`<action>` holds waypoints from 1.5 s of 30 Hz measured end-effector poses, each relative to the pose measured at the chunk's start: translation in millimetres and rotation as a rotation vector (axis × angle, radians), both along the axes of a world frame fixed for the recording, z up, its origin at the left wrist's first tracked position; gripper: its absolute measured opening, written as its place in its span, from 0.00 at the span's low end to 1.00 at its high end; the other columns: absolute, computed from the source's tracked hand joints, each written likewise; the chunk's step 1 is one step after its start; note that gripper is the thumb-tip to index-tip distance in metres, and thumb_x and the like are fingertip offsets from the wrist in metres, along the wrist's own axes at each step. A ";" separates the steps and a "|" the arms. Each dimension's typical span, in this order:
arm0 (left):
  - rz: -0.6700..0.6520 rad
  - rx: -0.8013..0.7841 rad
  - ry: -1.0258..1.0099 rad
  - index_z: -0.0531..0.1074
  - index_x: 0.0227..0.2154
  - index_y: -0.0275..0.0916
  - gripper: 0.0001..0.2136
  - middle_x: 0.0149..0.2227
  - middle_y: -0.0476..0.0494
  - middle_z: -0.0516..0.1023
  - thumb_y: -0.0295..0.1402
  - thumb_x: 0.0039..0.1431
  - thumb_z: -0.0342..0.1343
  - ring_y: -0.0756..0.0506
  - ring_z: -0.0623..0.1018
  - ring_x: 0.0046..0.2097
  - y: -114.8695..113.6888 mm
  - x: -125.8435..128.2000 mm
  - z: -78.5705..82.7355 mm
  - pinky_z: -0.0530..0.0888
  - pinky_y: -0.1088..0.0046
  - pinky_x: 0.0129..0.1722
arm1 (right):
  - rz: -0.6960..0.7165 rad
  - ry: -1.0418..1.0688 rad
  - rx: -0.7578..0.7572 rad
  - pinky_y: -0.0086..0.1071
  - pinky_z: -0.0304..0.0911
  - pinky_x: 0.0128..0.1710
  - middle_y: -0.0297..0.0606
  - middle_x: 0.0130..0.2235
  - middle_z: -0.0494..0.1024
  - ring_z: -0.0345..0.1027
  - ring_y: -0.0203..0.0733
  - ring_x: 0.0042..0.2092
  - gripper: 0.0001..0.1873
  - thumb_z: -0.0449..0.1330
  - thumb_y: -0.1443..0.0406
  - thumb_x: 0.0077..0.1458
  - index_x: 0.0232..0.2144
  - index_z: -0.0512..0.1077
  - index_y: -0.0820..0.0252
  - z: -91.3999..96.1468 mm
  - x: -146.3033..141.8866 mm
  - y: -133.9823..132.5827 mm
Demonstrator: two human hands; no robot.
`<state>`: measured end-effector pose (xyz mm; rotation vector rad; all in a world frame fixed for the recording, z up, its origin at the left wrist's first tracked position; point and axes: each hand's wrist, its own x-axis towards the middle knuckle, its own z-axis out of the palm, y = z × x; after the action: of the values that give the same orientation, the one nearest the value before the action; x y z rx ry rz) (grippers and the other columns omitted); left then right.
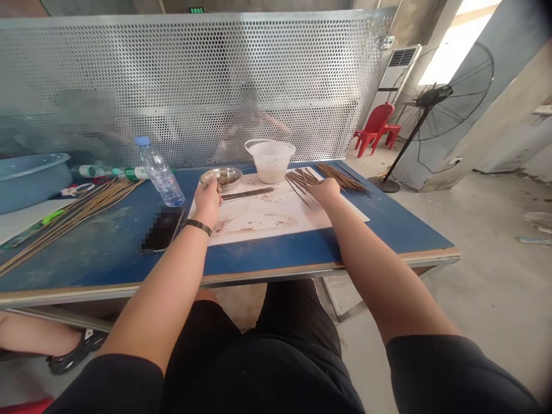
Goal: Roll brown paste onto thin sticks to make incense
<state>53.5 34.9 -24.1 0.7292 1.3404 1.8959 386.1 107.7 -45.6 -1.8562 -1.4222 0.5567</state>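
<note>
As I read the head view, my left hand [207, 201] stands half-curled over the near-left part of the white cutting board [267, 221], just beside the steel dish [221, 177]. I cannot tell whether it has hold of anything. A black wristband [198, 227] encircles that wrist. My right hand [325, 191] lies palm-down and partly open on the loose dark skewers [299, 183] at the board's far edge. It touches them, but I cannot confirm a grip.

Item locations are as follows. A thin bundle of dark skewers [248, 194] lies flat on the board between the hands. A further bundle of skewers [340, 177] lies just past the right hand. The steel dish holds a brownish residue. A white plastic pail [271, 161] stands behind the board.

On the blue table [103, 253], left of the board, are a water bottle [160, 172], a pixelated phone [161, 230], long wooden skewers [73, 215] and a blue plastic basin [26, 181]. A blurred co-worker [248, 126] shows through the perforated metal screen [190, 69] beyond the table.
</note>
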 end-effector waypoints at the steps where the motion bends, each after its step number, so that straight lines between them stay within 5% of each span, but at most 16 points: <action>1: -0.006 0.007 0.020 0.67 0.22 0.39 0.19 0.21 0.55 0.66 0.38 0.66 0.64 0.56 0.60 0.18 -0.5 1.4 -0.5 0.58 0.79 0.16 | -0.024 -0.034 -0.002 0.45 0.69 0.38 0.41 0.27 0.70 0.73 0.55 0.38 0.11 0.68 0.67 0.52 0.25 0.69 0.54 2.3 -0.3 -2.7; 14: -0.167 -0.068 0.228 0.79 0.27 0.38 0.07 0.24 0.49 0.74 0.30 0.57 0.69 0.53 0.68 0.23 -1.1 -0.7 -8.9 0.66 0.74 0.24 | 0.045 -0.008 0.120 0.40 0.66 0.32 0.40 0.25 0.73 0.66 0.44 0.29 0.08 0.62 0.68 0.58 0.26 0.73 0.56 18.9 -10.0 -24.6; 23: -0.341 -0.143 0.920 0.81 0.33 0.40 0.06 0.37 0.39 0.84 0.36 0.62 0.63 0.41 0.79 0.38 -17.7 12.4 -6.8 0.74 0.64 0.39 | 0.222 0.027 0.217 0.41 0.64 0.34 0.41 0.30 0.78 0.69 0.44 0.32 0.04 0.62 0.66 0.56 0.30 0.76 0.58 18.6 -23.4 -42.4; 32: -0.485 -0.057 1.201 0.72 0.27 0.42 0.14 0.29 0.44 0.79 0.42 0.66 0.57 0.43 0.75 0.30 -19.6 32.6 -9.7 0.67 0.65 0.32 | 0.614 -0.111 0.322 0.42 0.67 0.44 0.41 0.35 0.81 0.74 0.48 0.38 0.13 0.54 0.65 0.60 0.41 0.78 0.58 35.1 -90.1 -63.6; 40: -0.579 -0.005 1.343 0.67 0.23 0.43 0.19 0.26 0.40 0.78 0.43 0.71 0.52 0.39 0.78 0.31 -34.3 41.5 1.1 0.64 0.63 0.30 | 0.697 -0.256 0.445 0.40 0.65 0.53 0.47 0.46 0.82 0.73 0.49 0.49 0.16 0.46 0.70 0.64 0.43 0.74 0.59 65.7 -176.6 -20.7; 45: -0.676 -0.192 1.497 0.63 0.16 0.43 0.26 0.27 0.34 0.78 0.45 0.72 0.50 0.37 0.80 0.34 -39.1 38.5 16.2 0.68 0.60 0.33 | 0.676 -0.286 0.451 0.38 0.65 0.51 0.47 0.47 0.82 0.73 0.49 0.48 0.14 0.50 0.69 0.65 0.44 0.74 0.58 77.2 -216.1 6.9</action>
<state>92.1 -4.2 -7.8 2.3272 1.6192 0.4620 170.0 114.7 31.7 -1.1068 -2.1741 0.2447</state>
